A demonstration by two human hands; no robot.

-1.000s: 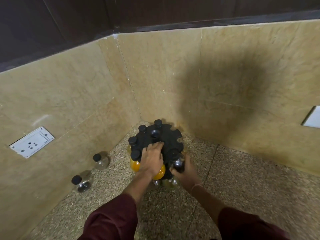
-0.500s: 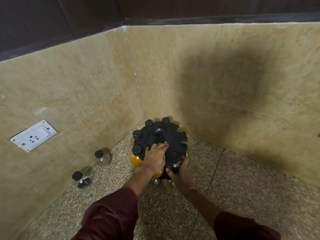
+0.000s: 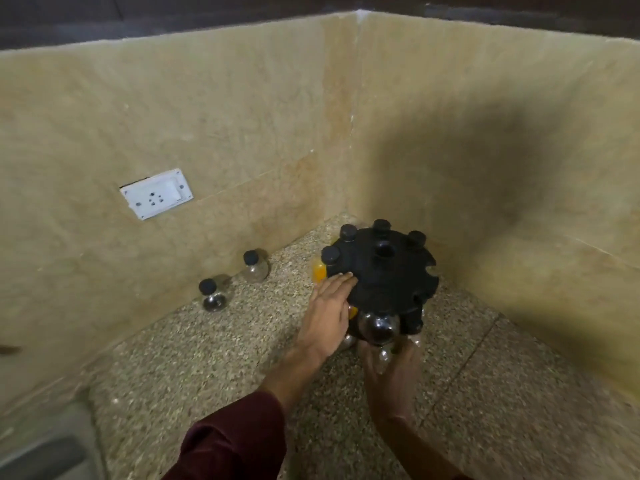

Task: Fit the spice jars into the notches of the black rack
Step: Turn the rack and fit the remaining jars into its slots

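The round black rack (image 3: 388, 278) stands in the counter's corner, with several black-capped jars hanging in its far and left notches and bare notches on its right rim. One hanging jar holds yellow spice (image 3: 318, 271). My left hand (image 3: 327, 317) lies flat, fingertips on the rack's left edge. My right hand (image 3: 389, 365) sits under the near rim, cupping a clear round jar (image 3: 377, 327) from below. That jar's neck is hidden by the rim. Two loose clear jars stand by the left wall: one nearer the rack (image 3: 255, 266), one further left (image 3: 212, 294).
Tan marble walls close the corner behind and right of the rack. A white socket plate (image 3: 156, 194) is on the left wall. The speckled stone counter (image 3: 207, 368) stretches toward me. A grey blurred object (image 3: 45, 459) shows at the bottom left.
The view has swung left, so the rack sits further right. My left hand slid from the rack's top to its left edge. My right hand dropped below the rim with the clear jar.
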